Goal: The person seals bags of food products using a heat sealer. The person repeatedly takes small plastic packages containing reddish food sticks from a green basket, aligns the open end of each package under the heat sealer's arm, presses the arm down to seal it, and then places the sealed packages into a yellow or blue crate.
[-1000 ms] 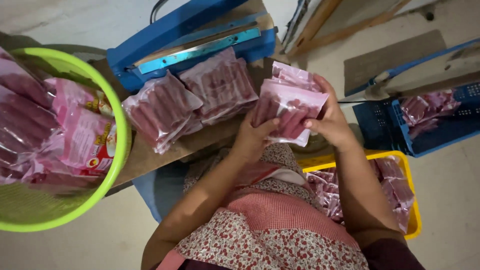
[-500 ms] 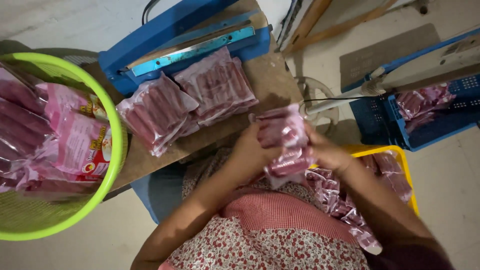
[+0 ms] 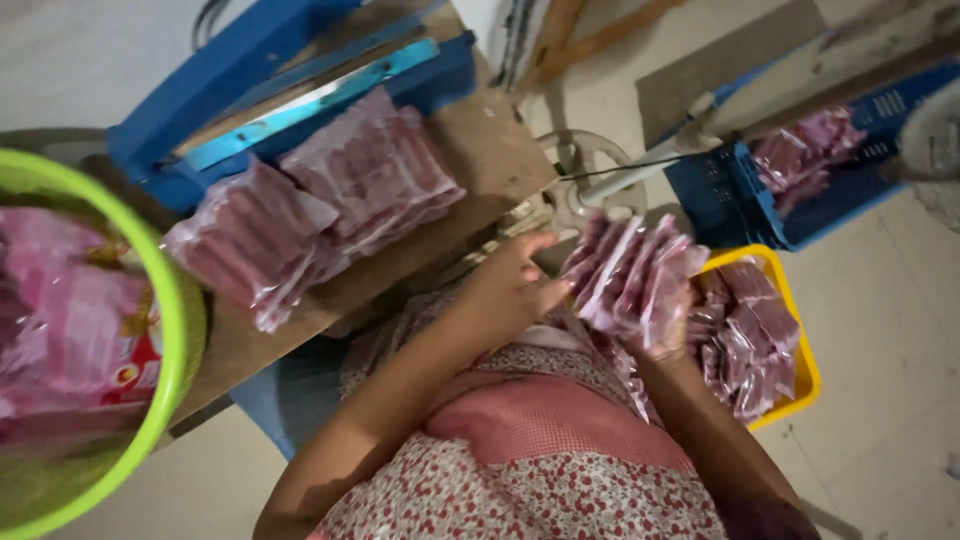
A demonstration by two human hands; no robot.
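Note:
My right hand [image 3: 668, 338] grips a fanned stack of several clear sausage packs [image 3: 630, 275], held above my lap and beside the yellow crate [image 3: 790, 330]. Most of that hand is hidden under the packs. My left hand [image 3: 510, 288] is open, fingers spread, just left of the stack, with its fingertips close to the packs' edge. Two piles of sausage packs [image 3: 320, 205] lie on the brown wooden table [image 3: 490, 150] in front of a blue heat sealer [image 3: 290, 85].
A green round basket [image 3: 150, 400] with pink printed sausage bags stands at the left. The yellow crate holds more packs. A blue crate [image 3: 740, 200] with packs sits at the upper right, under another sealer. The floor is pale concrete.
The packs went from both hands at chest height to my right hand alone, lower and to the right near the yellow crate. My left hand let go and opened. The view swung right.

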